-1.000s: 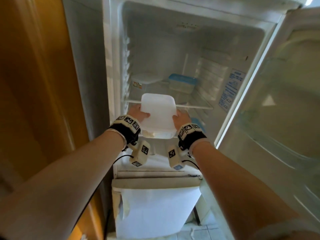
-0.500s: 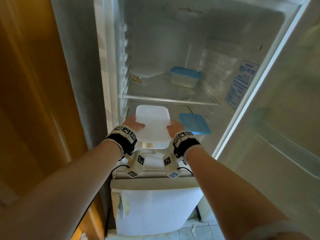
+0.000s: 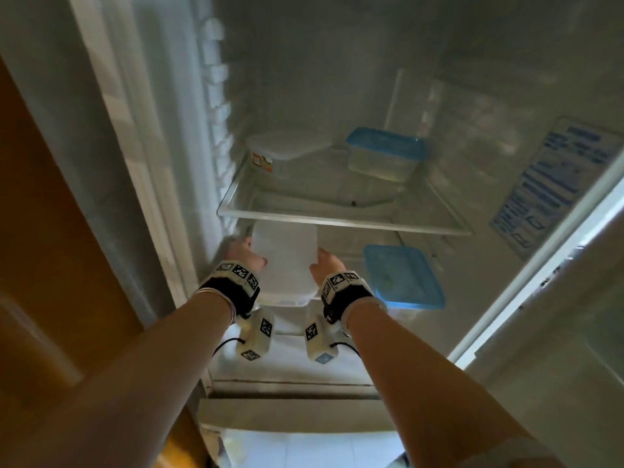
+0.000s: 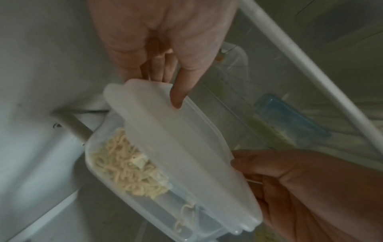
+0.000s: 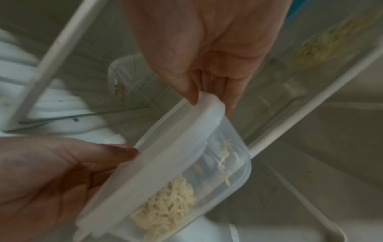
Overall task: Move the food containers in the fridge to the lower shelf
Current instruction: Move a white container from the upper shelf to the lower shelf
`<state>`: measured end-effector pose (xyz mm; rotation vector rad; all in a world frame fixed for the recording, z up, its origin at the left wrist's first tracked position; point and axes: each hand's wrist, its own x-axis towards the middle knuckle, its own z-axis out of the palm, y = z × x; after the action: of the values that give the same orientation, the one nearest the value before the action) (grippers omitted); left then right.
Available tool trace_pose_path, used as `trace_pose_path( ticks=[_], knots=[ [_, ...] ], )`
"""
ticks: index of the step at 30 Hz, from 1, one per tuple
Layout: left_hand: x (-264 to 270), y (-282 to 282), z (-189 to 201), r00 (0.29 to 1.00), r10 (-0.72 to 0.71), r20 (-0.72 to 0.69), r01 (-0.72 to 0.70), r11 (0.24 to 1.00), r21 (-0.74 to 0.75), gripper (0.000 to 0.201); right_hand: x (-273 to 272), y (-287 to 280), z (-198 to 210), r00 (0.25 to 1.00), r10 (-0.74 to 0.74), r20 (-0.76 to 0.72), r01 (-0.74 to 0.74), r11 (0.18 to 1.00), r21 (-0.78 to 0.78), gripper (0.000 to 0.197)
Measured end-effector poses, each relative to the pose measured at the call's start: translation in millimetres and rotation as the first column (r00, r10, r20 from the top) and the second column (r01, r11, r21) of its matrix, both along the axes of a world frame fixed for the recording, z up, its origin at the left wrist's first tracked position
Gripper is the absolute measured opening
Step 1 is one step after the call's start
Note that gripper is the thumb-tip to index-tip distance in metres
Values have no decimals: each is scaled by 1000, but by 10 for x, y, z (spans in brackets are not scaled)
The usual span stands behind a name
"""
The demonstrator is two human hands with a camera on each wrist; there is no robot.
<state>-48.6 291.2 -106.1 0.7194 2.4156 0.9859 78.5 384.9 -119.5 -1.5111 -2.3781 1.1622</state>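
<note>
A: How far along?

B: 1 blue-lidded clear plastic tub (image 3: 403, 278) sits on the lower shelf (image 3: 351, 246). Both the left hand (image 3: 243, 255) and right hand (image 3: 325, 264) grip a white-lidded translucent noodle box (image 3: 285, 261) entering that level. 2 containers remain on the upper glass shelf (image 3: 341, 220).

A: And versus 1 second ago?

B: Then the box was level with the upper shelf; now it's beneath it.

Blue-printed sticker (image 3: 553, 187) on inner right wall, wooden panel (image 3: 50, 231) at left

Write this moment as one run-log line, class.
left hand: holds box | right hand: holds box | box: under upper shelf | two tubs left above
</note>
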Motion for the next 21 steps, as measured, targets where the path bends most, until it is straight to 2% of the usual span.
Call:
trace_pose_path(
  ticks=[9, 13, 17, 21],
  knots=[
    [-261, 250, -209, 1000, 1, 26, -1, 1000, -31, 51, -234, 217, -86, 998, 42, -53, -45, 998, -50, 55],
    [-248, 258, -182, 999, -7, 31, 9, 999, -46, 49, -189, 199, -91, 996, 84, -25, -85, 995, -49, 64],
    [-199, 169, -195, 997, -51, -53, 45, 994, -98, 48, -85, 146, -58, 988, 152, 2, -152, 988, -1, 67],
    [-158, 42, -279, 983, -161, -91, 145, 976, -165, 58, 8, 62, -27, 985, 174, 8, -174, 985, -1, 75]
  ],
)
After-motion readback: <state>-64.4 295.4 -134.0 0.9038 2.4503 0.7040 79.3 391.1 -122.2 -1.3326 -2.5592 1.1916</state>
